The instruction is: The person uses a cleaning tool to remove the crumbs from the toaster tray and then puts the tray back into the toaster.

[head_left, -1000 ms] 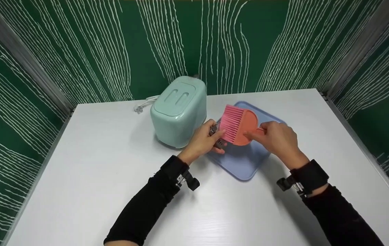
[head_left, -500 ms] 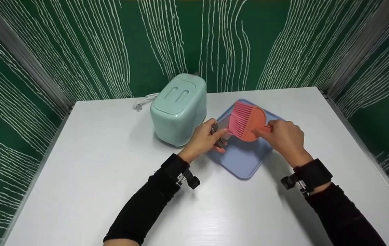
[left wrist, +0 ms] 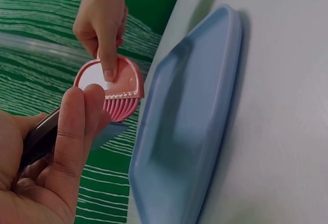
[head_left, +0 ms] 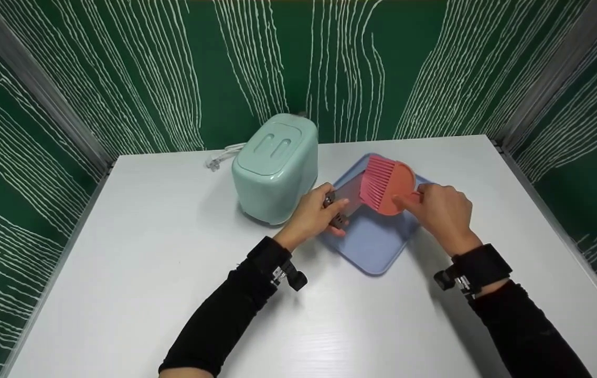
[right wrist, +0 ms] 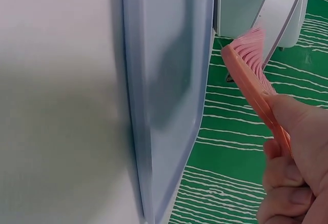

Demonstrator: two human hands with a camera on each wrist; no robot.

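My left hand (head_left: pixel 309 212) grips the dark handle (head_left: pixel 336 211) of a bench scraper (head_left: pixel 351 195), whose flat, wide blade points right over the tray. A small brush (head_left: pixel 397 189), with an orange head and thick pink bristles (head_left: pixel 377 182), is pinched by its handle in my right hand (head_left: pixel 441 210). The thumb presses on the brush head. Bristles lie against the scraper's blade near its far end, bending there in the right wrist view. Below both tools, the blue tray (head_left: pixel 372 247) rests on the white table.
Close left of the tray stands a mint-green toaster (head_left: pixel 275 168) with a lid on top. Its white cord and plug (head_left: pixel 214 164) lie behind it. Green walls with white wavy lines (head_left: pixel 256 63) enclose the table (head_left: pixel 172 252) at the back and sides.
My right hand has drawn the brush rightward along the blade, from beside the left fingers to the blade's far end, uncovering the blade. My left hand keeps its place.
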